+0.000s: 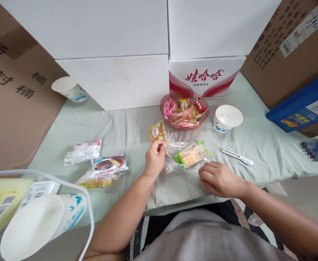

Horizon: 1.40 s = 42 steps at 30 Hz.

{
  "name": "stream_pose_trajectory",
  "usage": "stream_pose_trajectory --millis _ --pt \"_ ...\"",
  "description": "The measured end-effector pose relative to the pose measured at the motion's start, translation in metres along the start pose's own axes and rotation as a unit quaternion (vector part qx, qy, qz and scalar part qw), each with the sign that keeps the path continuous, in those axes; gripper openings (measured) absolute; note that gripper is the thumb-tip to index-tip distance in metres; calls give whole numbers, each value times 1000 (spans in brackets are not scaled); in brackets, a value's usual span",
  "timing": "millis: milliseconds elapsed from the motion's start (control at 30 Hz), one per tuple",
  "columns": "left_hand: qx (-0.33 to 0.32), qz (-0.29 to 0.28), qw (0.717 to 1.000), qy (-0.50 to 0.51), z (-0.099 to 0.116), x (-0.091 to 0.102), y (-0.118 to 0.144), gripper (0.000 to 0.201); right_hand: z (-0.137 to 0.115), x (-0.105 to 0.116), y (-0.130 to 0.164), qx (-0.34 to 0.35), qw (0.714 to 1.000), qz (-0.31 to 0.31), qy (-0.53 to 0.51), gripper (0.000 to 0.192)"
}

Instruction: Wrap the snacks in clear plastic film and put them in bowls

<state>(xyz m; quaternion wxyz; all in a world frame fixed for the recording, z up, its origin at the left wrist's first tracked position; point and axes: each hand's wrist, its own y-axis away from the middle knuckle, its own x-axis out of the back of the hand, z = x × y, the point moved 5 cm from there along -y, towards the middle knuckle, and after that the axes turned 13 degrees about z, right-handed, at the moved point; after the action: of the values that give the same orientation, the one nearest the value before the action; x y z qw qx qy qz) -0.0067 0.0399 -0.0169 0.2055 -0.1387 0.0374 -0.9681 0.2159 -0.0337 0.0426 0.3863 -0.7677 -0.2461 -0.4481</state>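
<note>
A clear plastic bag (171, 167) lies spread on the cloth between my hands. On or inside it rests a snack packet (193, 156) with green ends and a pale yellow middle; I cannot tell which. My left hand (155, 157) pinches the bag's upper left edge. Just beyond its fingertips is a small yellow-brown snack packet (158, 131). My right hand (221, 178) is curled closed at the bag's lower right edge, its fingertips partly hidden. Right of the bag lies a white utility knife (236, 156).
A pink glass bowl (184, 125) of wrapped snacks stands before white boxes (115, 79). Beside it is a paper cup (221, 125). Several bagged snacks (108, 165) lie left. A large paper cup (72, 214) and a pale cable (91, 210) are at near left; a blue container (292, 116) is right.
</note>
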Motion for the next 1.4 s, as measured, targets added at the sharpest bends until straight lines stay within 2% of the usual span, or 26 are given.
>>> stream_pose_trajectory --millis 67,133,200,267,333,367,433,500,567,633,733,833,900,967,1067,1133,1200,1267,1300,1333,1400 --pt "-13 13 1000 -26 -1 3 -3 13 -2 -4 11 -20 997 -72 -1 18" --pt "-58 57 995 -59 5 9 -5 12 -1 -2 16 -36 995 -95 8 19" --pt "-168 125 973 -92 21 19 -3 12 0 4 11 -44 997 -57 12 20" --pt "-311 174 928 -112 41 24 8 15 -1 10 -1 -41 999 -2 -1 22" --pt "-419 164 886 -113 56 23 22 18 -3 7 -18 -17 999 22 -27 28" --pt "-448 138 876 -113 60 20 27 19 -3 3 -26 0 999 20 -39 31" --pt "-457 64 877 -136 60 10 32 17 1 -11 -41 15 999 3 -38 31" --pt "-423 -19 885 -191 51 -2 31 13 12 -25 -53 -3 1000 -20 -6 34" --pt "-380 -82 886 -254 38 -11 25 12 25 -34 -60 -41 997 -49 35 52" --pt "-353 -117 879 -297 28 -14 21 15 35 -35 -62 -72 992 -83 67 69" --pt "-340 -126 870 -333 22 -15 19 25 40 -26 -56 -85 985 -113 94 69" --pt "-333 -116 866 -353 21 -15 22 31 43 -11 -39 -98 985 -110 91 51" --pt "-331 -109 865 -361 21 -16 25 36 51 -1 -22 -145 982 -98 73 38" --pt "-335 -101 862 -367 20 -17 28 39 68 10 -2 -226 969 -83 55 32" --pt "-340 -97 858 -372 18 -20 30 41 98 36 24 -361 931 -9 53 39" --pt "-341 -105 857 -373 16 -22 31 41 114 60 30 -426 898 93 61 49" --pt "-341 -113 857 -370 16 -23 31 41 124 86 25 -461 858 214 73 55" --pt "-340 -116 858 -367 16 -22 31 40 128 106 6 -452 829 318 85 53" --pt "-340 -117 858 -366 16 -22 31 40 130 112 -10 -431 826 353 88 50" --pt "-341 -117 859 -365 16 -21 30 40 131 116 -28 -404 829 376 88 46" --pt "-344 -121 858 -362 15 -20 30 41 136 115 -71 -342 857 377 83 43"
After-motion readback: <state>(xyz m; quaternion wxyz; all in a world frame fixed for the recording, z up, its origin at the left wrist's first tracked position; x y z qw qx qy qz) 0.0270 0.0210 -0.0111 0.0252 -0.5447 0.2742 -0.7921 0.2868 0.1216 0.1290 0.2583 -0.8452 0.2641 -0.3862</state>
